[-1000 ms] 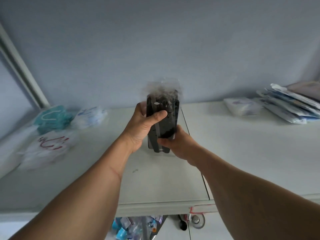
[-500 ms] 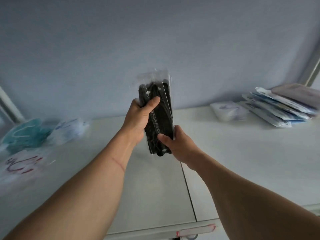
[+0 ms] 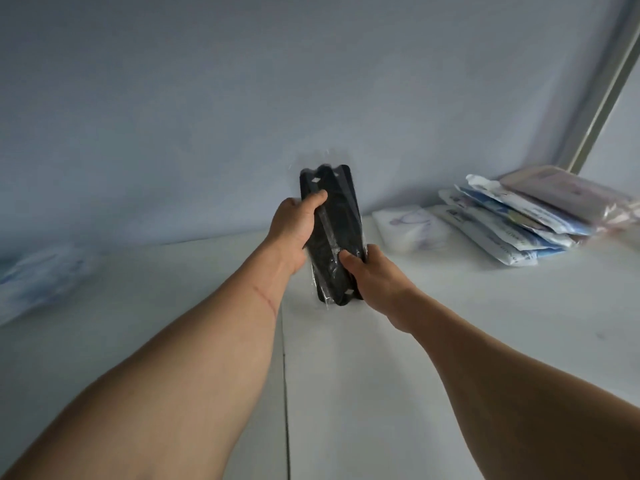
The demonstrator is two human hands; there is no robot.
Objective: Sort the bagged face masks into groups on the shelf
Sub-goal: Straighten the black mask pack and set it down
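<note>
So the shelf (image 3: 450, 341) runs left to right with the wall (image 3: 311, 81) right behind it. Both hands hold the bagged mask pack (image 3: 334, 233) upright above the middle of the shelf: left hand (image 3: 294, 230) on its left edge higher up, right hand (image 3: 375, 271) on its right edge lower down. Off to the right sits a single bagged mask (image 3: 412, 228), and right of that a leaning stack of bagged masks (image 3: 519, 220) in the back corner, below the upright post (image 3: 602, 98). Far left edge has another bagged pile (image 3: 38, 275), too blurry to make out.
</note>
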